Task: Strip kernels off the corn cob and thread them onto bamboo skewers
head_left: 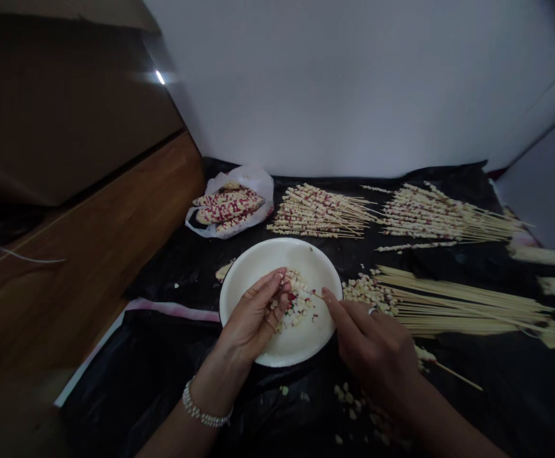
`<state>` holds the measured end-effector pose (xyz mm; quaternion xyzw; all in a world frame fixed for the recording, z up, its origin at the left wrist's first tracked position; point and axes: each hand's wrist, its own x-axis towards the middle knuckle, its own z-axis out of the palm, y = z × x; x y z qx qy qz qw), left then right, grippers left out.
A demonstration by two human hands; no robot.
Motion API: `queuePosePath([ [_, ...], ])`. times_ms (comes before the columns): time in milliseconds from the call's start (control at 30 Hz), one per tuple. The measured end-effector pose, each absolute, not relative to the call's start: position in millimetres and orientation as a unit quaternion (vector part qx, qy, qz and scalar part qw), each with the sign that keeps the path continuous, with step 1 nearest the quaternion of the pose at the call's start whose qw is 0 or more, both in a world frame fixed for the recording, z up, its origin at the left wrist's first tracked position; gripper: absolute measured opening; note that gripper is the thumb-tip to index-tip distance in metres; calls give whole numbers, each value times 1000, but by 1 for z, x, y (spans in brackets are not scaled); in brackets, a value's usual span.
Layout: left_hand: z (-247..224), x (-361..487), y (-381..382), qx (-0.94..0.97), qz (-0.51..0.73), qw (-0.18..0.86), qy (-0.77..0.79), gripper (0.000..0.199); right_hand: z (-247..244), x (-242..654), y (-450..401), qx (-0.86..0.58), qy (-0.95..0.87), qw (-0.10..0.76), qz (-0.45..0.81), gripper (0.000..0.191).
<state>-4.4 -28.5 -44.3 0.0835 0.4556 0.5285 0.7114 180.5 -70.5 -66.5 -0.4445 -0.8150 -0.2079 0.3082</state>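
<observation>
Kernels, pale w/ dk red

The bowl is white, the sheeting black — cobs cream, speckled magenta.

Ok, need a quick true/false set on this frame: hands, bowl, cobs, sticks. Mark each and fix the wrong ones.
1. The right hand holds a thin stick over the white bowl. True.
2. The bead bracelet is on the right wrist. False: the bead bracelet is on the wrist of the left hand; the right hand wears a ring.
3. Loose kernels lie in the white bowl. True.
4. The corn cobs lie in the white bowl. False: they are in a plastic bag behind it.
5. A bundle of bare sticks lies right of the white bowl. True.
</observation>
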Motion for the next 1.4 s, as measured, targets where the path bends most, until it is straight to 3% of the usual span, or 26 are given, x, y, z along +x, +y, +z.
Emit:
queuePosePath([
  [1400, -48, -5, -30, 97, 534, 717, 438, 14, -66, 179, -72, -441, -820, 299, -207, 34],
])
